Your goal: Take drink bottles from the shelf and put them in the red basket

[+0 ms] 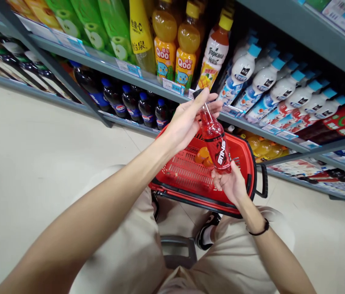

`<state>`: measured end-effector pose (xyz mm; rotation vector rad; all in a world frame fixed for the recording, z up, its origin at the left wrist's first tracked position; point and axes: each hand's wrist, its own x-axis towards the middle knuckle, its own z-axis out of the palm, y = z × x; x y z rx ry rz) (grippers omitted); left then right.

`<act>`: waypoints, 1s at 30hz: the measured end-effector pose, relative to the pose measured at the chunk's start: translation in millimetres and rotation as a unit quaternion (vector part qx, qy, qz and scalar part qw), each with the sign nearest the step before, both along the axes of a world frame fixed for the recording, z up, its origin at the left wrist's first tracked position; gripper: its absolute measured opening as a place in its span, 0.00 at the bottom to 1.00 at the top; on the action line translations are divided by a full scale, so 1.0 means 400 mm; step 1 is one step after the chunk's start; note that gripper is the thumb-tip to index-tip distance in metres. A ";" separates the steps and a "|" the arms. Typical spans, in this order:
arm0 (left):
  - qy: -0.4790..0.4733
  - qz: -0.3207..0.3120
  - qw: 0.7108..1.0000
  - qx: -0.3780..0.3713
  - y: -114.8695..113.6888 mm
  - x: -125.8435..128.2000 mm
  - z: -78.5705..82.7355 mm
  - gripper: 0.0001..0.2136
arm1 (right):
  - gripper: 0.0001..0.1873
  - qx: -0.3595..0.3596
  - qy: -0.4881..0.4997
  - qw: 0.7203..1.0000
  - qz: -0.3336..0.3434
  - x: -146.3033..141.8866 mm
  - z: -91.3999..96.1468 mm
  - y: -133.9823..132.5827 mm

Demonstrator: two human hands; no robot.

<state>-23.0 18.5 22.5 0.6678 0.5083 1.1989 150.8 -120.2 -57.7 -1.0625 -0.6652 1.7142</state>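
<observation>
A red Sting drink bottle [216,141] with a black cap is held tilted above a red shopping basket [248,163]. My left hand [187,120] grips the bottle's neck and cap end, fingers curled round it. My right hand [230,183] supports the bottle's base from below, fingers closed on it; a black band circles that wrist. An orange bottle [203,156] lies inside the basket under the red one.
Shelves of drinks stand right in front: orange Qoo bottles [164,45], a Tropicana bottle [217,51], white bottles with blue caps [270,79], dark Pepsi bottles [131,102] lower left. Pale floor [38,139] stretches left. My knees and a shoe [206,232] show below the basket.
</observation>
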 end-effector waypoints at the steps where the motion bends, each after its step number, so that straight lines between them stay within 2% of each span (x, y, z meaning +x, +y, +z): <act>1: 0.002 -0.002 1.000 0.011 -0.001 -0.001 -0.001 0.15 | 0.27 -0.006 0.007 1.000 0.003 0.001 -0.002 0.002; 6: 0.015 -0.006 1.000 0.013 -0.005 -0.002 0.005 0.14 | 0.30 -0.039 0.031 0.999 0.005 0.002 -0.010 0.010; 10: 0.010 -0.014 0.999 -0.027 -0.009 -0.004 0.016 0.12 | 0.32 -0.051 0.029 0.998 0.002 0.001 -0.005 0.012; 13: 0.011 -0.023 0.999 -0.042 -0.013 -0.005 0.020 0.12 | 0.34 -0.047 0.034 0.998 0.026 0.002 0.001 0.011; 17: 0.042 -0.023 0.999 -0.003 -0.020 -0.005 0.017 0.14 | 0.34 -0.041 0.042 0.998 0.035 0.000 0.004 0.013; 21: 0.071 -0.002 0.997 0.015 -0.021 -0.005 0.012 0.17 | 0.28 -0.045 0.034 0.998 -0.016 0.000 0.005 0.020; 25: 0.099 0.027 0.994 0.030 -0.014 -0.007 0.005 0.18 | 0.22 0.007 0.000 0.999 -0.049 0.015 0.002 0.025; 30: 0.122 0.038 0.991 0.050 -0.011 -0.012 0.002 0.17 | 0.26 0.018 -0.009 1.000 -0.016 0.027 -0.006 0.016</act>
